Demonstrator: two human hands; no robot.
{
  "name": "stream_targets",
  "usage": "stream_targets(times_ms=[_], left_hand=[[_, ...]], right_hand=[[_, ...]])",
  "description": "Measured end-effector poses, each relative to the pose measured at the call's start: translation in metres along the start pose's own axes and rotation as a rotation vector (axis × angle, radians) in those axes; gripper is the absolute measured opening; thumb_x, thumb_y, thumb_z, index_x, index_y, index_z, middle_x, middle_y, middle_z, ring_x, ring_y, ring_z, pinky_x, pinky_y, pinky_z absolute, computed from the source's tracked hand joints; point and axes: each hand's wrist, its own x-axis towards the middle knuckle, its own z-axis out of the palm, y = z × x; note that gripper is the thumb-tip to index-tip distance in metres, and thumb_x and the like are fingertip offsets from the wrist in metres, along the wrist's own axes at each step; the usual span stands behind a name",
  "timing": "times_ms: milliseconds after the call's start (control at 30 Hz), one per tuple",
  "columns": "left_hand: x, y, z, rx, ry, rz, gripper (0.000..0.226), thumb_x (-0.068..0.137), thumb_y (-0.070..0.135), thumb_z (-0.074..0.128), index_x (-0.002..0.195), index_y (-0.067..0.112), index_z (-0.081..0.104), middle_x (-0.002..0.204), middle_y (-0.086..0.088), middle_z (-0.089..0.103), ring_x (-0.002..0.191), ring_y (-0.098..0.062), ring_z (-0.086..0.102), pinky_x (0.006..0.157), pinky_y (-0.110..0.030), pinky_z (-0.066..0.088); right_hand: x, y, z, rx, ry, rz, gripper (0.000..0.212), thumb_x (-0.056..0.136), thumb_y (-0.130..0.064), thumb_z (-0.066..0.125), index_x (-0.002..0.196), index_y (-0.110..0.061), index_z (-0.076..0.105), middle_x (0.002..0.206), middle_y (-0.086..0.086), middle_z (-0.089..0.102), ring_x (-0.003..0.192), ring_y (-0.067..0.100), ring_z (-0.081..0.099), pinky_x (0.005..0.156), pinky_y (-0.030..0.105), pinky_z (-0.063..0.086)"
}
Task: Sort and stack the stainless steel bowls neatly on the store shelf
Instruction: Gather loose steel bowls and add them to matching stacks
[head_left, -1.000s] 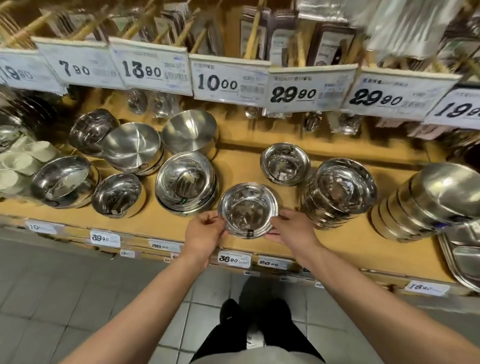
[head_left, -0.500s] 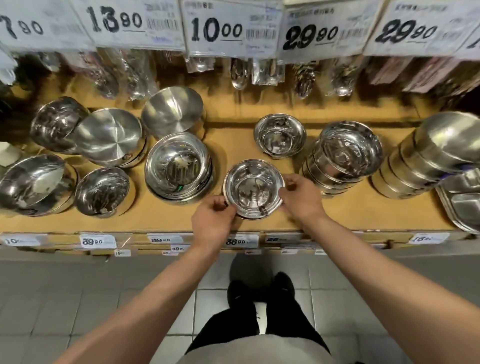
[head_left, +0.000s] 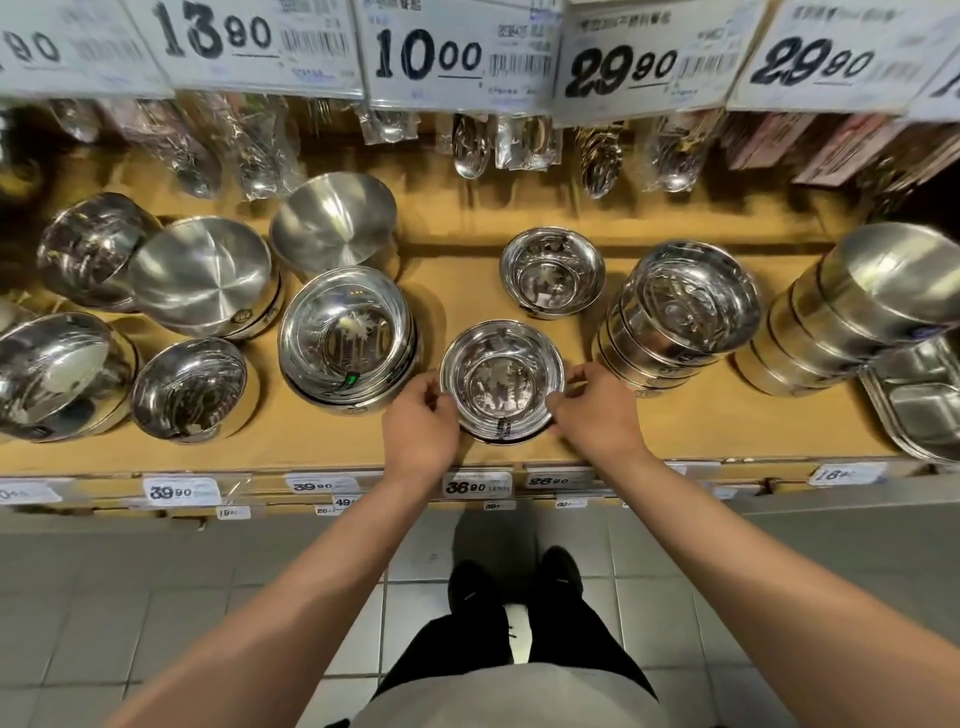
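Observation:
A small shiny steel bowl (head_left: 502, 382) sits upright near the front of the wooden shelf (head_left: 467, 306). My left hand (head_left: 421, 426) grips its left rim and my right hand (head_left: 597, 410) grips its right rim. Behind it stands another small bowl (head_left: 552, 270). To the left is a stack of larger bowls (head_left: 348, 338). To the right a leaning stack of bowls (head_left: 680, 312) tilts toward me.
More bowls lie tilted at the left (head_left: 192, 387), (head_left: 202, 275), (head_left: 332, 223). A sideways stack (head_left: 878, 306) and a steel tray (head_left: 919, 405) fill the right end. Price cards (head_left: 457, 52) and bagged spoons (head_left: 472, 145) hang above. The shelf's front edge carries price tags (head_left: 475, 486).
The small bowl has moved further back onto the shelf in both hands. The view has shifted closer to the shelf.

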Motion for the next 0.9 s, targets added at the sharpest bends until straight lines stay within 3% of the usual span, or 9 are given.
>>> stream_targets(times_ms=[100, 200, 300, 433, 533, 633, 800, 900], left_hand=[[0.0, -0.001, 0.002, 0.029, 0.014, 0.013, 0.033, 0.1, 0.01, 0.052, 0.13, 0.01, 0.066, 0.115, -0.007, 0.073, 0.105, -0.026, 0.065, 0.082, -0.024, 0.042], [0.001, -0.002, 0.002, 0.033, 0.029, -0.004, 0.029, 0.098, 0.01, 0.055, 0.122, 0.01, 0.069, 0.109, -0.006, 0.075, 0.101, -0.025, 0.066, 0.081, -0.024, 0.044], [0.001, -0.002, 0.004, -0.009, 0.021, -0.052, 0.011, 0.091, 0.011, 0.066, 0.101, 0.015, 0.069, 0.091, 0.004, 0.072, 0.09, -0.02, 0.067, 0.081, -0.029, 0.05], [-0.003, -0.003, 0.006, -0.012, -0.017, -0.072, 0.03, 0.081, 0.012, 0.077, 0.081, 0.029, 0.053, 0.077, 0.014, 0.062, 0.071, -0.002, 0.058, 0.066, -0.026, 0.05], [0.0, 0.001, 0.004, 0.004, -0.031, -0.08, 0.026, 0.081, 0.013, 0.075, 0.081, 0.026, 0.053, 0.076, 0.01, 0.063, 0.07, -0.013, 0.06, 0.066, -0.029, 0.051], [0.003, 0.007, 0.0, -0.04, -0.073, -0.137, 0.017, 0.082, 0.013, 0.073, 0.086, 0.018, 0.057, 0.082, -0.002, 0.066, 0.083, -0.032, 0.07, 0.08, -0.046, 0.061], [0.007, 0.014, -0.002, -0.026, -0.088, -0.154, 0.007, 0.087, 0.021, 0.065, 0.09, 0.015, 0.064, 0.086, -0.013, 0.076, 0.081, -0.036, 0.074, 0.082, -0.053, 0.061], [0.007, 0.015, -0.002, -0.091, -0.114, -0.181, 0.008, 0.09, 0.018, 0.062, 0.096, 0.013, 0.064, 0.091, -0.015, 0.075, 0.084, -0.037, 0.075, 0.086, -0.052, 0.06]], right_hand=[[0.0, 0.001, -0.002, -0.064, 0.014, -0.043, 0.016, 0.088, -0.012, 0.068, 0.083, -0.021, 0.056, 0.072, -0.004, 0.064, 0.074, 0.022, 0.062, 0.056, 0.02, 0.037], [0.002, 0.004, -0.001, -0.081, 0.021, -0.054, 0.016, 0.087, -0.011, 0.07, 0.083, -0.019, 0.056, 0.069, -0.01, 0.053, 0.074, 0.02, 0.052, 0.059, 0.021, 0.028], [0.006, 0.007, 0.0, -0.085, 0.031, -0.064, 0.015, 0.089, -0.013, 0.07, 0.103, -0.011, 0.066, 0.083, -0.001, 0.063, 0.081, 0.022, 0.058, 0.059, 0.02, 0.029], [0.01, 0.007, -0.001, -0.143, 0.038, -0.12, 0.032, 0.09, -0.013, 0.069, 0.122, -0.01, 0.067, 0.11, 0.012, 0.072, 0.107, 0.029, 0.063, 0.079, 0.028, 0.043], [0.007, 0.008, 0.0, -0.182, 0.031, -0.121, 0.038, 0.09, -0.011, 0.067, 0.128, -0.011, 0.066, 0.115, 0.017, 0.067, 0.113, 0.031, 0.059, 0.079, 0.024, 0.037], [0.003, 0.009, -0.001, -0.171, 0.019, -0.116, 0.035, 0.088, -0.01, 0.068, 0.123, -0.01, 0.069, 0.114, 0.016, 0.068, 0.114, 0.03, 0.058, 0.078, 0.023, 0.037], [0.004, 0.005, -0.002, -0.192, 0.005, -0.086, 0.037, 0.087, -0.016, 0.071, 0.124, -0.009, 0.068, 0.116, 0.015, 0.07, 0.115, 0.031, 0.06, 0.091, 0.031, 0.047], [0.004, 0.004, -0.002, -0.193, 0.001, -0.069, 0.041, 0.086, -0.015, 0.071, 0.126, -0.008, 0.066, 0.116, 0.015, 0.07, 0.114, 0.031, 0.061, 0.089, 0.03, 0.047]])
